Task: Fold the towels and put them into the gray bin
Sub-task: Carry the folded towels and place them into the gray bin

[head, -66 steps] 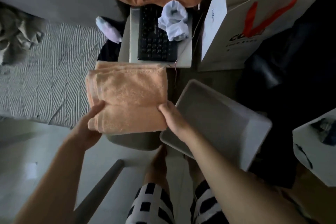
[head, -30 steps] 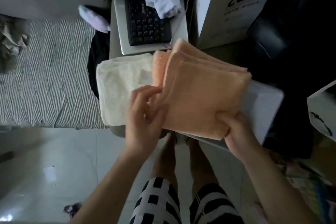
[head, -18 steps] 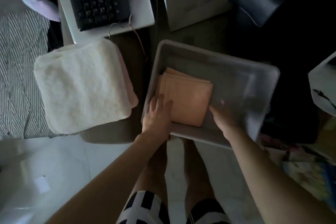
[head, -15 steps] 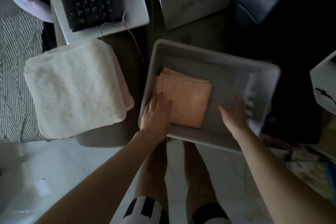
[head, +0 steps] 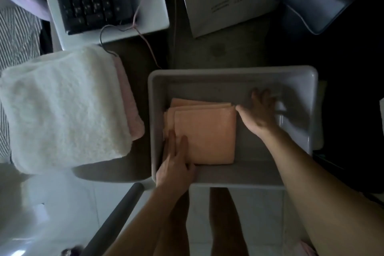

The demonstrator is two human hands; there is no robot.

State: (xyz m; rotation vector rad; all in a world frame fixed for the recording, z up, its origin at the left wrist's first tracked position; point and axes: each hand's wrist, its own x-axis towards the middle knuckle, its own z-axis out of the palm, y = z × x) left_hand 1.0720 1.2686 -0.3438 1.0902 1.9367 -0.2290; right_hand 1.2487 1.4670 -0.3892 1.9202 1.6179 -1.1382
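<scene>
Currently, step: seating the first folded towel in the bin
Orange towel (head: 204, 135): folded; flat on the floor of the gray bin (head: 232, 72), toward its left wall
Left hand (head: 176, 164): fingers straight, pressing the towel's near-left corner
Right hand (head: 259, 114): fingers spread and relaxed, holding nothing; thumb at the towel's right edge
White towel (head: 62, 108): on the worktop left of the bin; pink towel (head: 129, 102) beneath
Handling: soft, light, limp; support with both hands at opposite folded edges, or the layers likely slip apart
</scene>
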